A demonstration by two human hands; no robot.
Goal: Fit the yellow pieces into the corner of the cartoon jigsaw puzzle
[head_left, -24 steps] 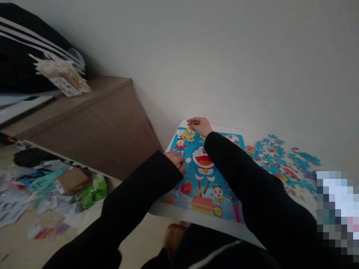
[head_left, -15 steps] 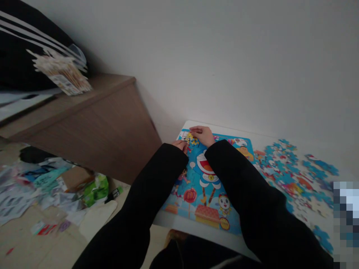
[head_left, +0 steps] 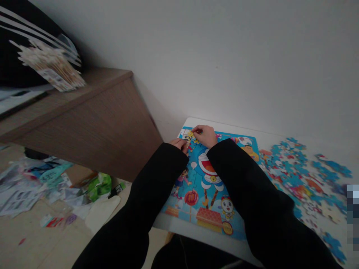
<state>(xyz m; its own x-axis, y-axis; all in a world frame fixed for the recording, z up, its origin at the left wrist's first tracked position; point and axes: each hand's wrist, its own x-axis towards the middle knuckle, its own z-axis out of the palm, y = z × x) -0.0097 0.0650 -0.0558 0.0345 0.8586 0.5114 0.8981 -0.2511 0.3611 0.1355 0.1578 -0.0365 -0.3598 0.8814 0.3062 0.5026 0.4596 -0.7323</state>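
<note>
At the far left corner of the puzzle (head_left: 209,186), near the far left corner of the desk (head_left: 193,226), your right hand (head_left: 206,135) pinches a small yellow piece (head_left: 192,136) with curled fingers, while your left hand (head_left: 180,144) rests half closed beside it; what it holds I cannot tell. You should turn the piece until its picture matches, then press it flat and keep the left hand steady on the board.

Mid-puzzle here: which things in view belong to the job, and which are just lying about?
In use: puzzle board; loose puzzle pieces; left hand and right hand at the board's far corner.

Lying about: wooden cabinet; stick bundle; floor litter.
</note>
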